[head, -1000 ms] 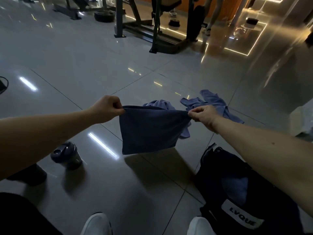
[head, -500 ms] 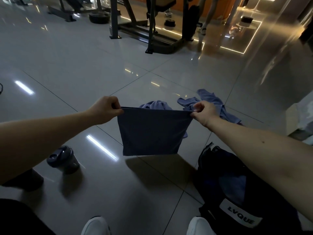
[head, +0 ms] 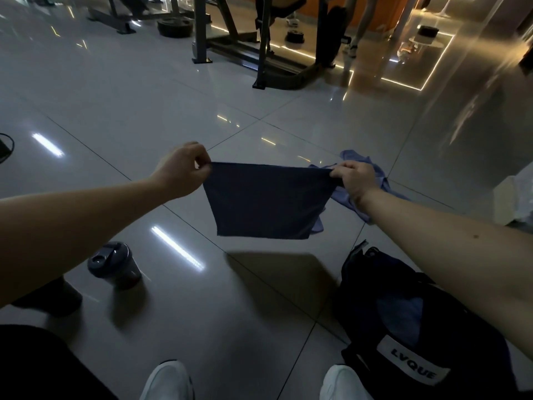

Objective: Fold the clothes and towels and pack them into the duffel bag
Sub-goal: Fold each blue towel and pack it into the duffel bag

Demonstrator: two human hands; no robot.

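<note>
A dark blue cloth point(head: 265, 202), folded, hangs in the air above the tiled floor, stretched flat between both hands. My left hand point(head: 180, 170) pinches its top left corner and my right hand point(head: 353, 179) pinches its top right corner. Behind the cloth a lighter blue garment point(head: 372, 173) lies crumpled on the floor, partly hidden. The black duffel bag point(head: 418, 327) with a white LVQUE label sits open at the lower right, under my right forearm, with something blue inside it.
A dark shaker bottle point(head: 115, 265) stands on the floor at the left. My two white shoes point(head: 170, 381) show at the bottom edge. Gym machine frames point(head: 259, 53) and weight plates stand at the back. A white object point(head: 516, 197) sits at the right edge.
Both hands have lifted the cloth a little and pulled its top edge tauter. The view has shifted slightly; the grip on the two corners is the same.
</note>
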